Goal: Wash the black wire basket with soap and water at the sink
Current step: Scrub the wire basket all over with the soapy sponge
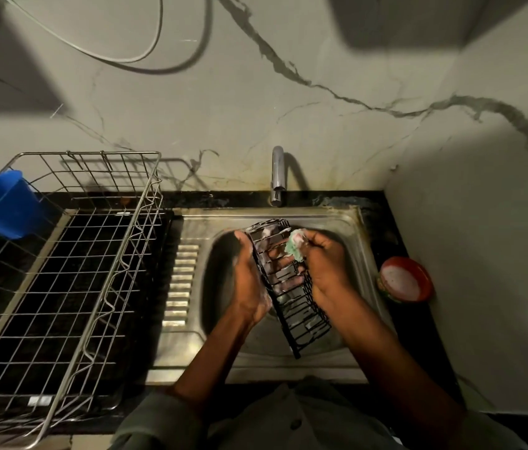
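The black wire basket [301, 316] is long and narrow, streaked with white suds, and slants over the steel sink [361, 251]. My left hand [249, 280] grips its left side, with fingers showing through the wires. My right hand [327, 264] holds a green, foamy scrub pad [295, 247] against the basket's upper right edge. The tap [277, 177] stands behind the bowl, and no water is seen running from it.
A large steel dish rack [71, 287] fills the counter on the left, with a blue plastic jug [3, 206] in its far corner. A red bowl of white soap [405, 280] sits right of the sink, close to the wall corner.
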{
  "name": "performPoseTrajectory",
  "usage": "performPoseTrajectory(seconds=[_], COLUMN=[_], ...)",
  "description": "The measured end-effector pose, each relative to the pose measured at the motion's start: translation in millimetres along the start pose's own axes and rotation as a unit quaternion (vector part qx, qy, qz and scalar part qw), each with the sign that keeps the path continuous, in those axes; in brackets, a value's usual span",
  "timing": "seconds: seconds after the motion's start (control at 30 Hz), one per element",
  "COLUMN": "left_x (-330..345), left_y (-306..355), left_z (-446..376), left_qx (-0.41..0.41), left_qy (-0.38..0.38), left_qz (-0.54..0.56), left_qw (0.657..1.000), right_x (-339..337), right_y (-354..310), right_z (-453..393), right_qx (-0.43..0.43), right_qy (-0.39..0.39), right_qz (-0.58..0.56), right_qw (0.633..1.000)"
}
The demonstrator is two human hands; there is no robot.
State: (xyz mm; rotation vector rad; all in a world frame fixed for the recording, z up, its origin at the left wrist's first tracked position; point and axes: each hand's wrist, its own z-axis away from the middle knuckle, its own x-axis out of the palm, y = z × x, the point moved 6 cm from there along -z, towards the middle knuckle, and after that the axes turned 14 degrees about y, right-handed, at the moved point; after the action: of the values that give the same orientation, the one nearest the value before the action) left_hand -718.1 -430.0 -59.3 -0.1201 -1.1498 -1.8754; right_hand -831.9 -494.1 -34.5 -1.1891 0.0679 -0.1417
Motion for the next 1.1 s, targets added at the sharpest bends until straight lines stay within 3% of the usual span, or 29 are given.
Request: performPoseTrajectory(seconds=[0.07, 0.13, 0.2, 0.27, 0.43, 0.53, 0.6, 0.7, 0.77, 0.9, 0.93, 0.97, 1.07, 1.1], left_x=[0, 0, -3, -2, 0, 0, 0, 1, 0, 1, 2, 2, -1, 0], left_y=[0, 2, 5, 8, 4, 5, 5, 1, 2, 7, 8, 9, 10, 8], left_z=[-1, -3, -6, -5, 0, -2, -4, -7, -9, -10, -9, -9, -13, -13], left_qx=[0.015, 0.017, 0.017, 0.015, 0.011, 0.01, 0.004, 0.008, 0.015, 0.034, 0.034, 0.034, 0.033, 0.026], left_qy=[0.008, 0.007, 0.006, 0.009, -0.008, -0.011, -0.015, -0.023, -0.016, -0.001, -0.003, -0.01, -0.017, -0.025], left_qz=[-0.018, -0.022, -0.013, -0.008, 0.009, 0.05, 0.055, 0.009, 0.004, 0.045, 0.042, 0.027, -0.02, -0.021], left_qw=[1.0, 1.0, 1.0, 1.0, 1.0, 0.999, 0.998, 1.0, 1.0, 0.998, 0.999, 0.999, 0.999, 0.999], right_x=[-1, -5, -10, -3, 24, 38, 34, 9, 9, 48, 48, 42, 12, 12], right_y=[-1, -8, -28, -47, -56, -33, -29, -54, -63, -42, -40, -43, -59, -61], right_z=[-1, 0, 6, 16, 32, 60, 59, 29, 19, 52, 55, 49, 15, 13], right_qx=[-0.02, -0.114, -0.28, -0.372, -0.438, -0.515, -0.509, -0.411, -0.396, -0.477, -0.497, -0.493, -0.399, -0.394], right_qy=[-0.004, 0.009, 0.051, 0.055, 0.032, -0.044, -0.043, 0.111, 0.143, 0.013, 0.01, 0.037, 0.164, 0.172], right_qz=[0.013, 0.083, 0.221, 0.254, 0.283, 0.333, 0.311, 0.26, 0.267, 0.326, 0.334, 0.341, 0.317, 0.309], right_qw=[1.0, 0.99, 0.933, 0.891, 0.853, 0.789, 0.801, 0.867, 0.867, 0.816, 0.8, 0.8, 0.845, 0.849])
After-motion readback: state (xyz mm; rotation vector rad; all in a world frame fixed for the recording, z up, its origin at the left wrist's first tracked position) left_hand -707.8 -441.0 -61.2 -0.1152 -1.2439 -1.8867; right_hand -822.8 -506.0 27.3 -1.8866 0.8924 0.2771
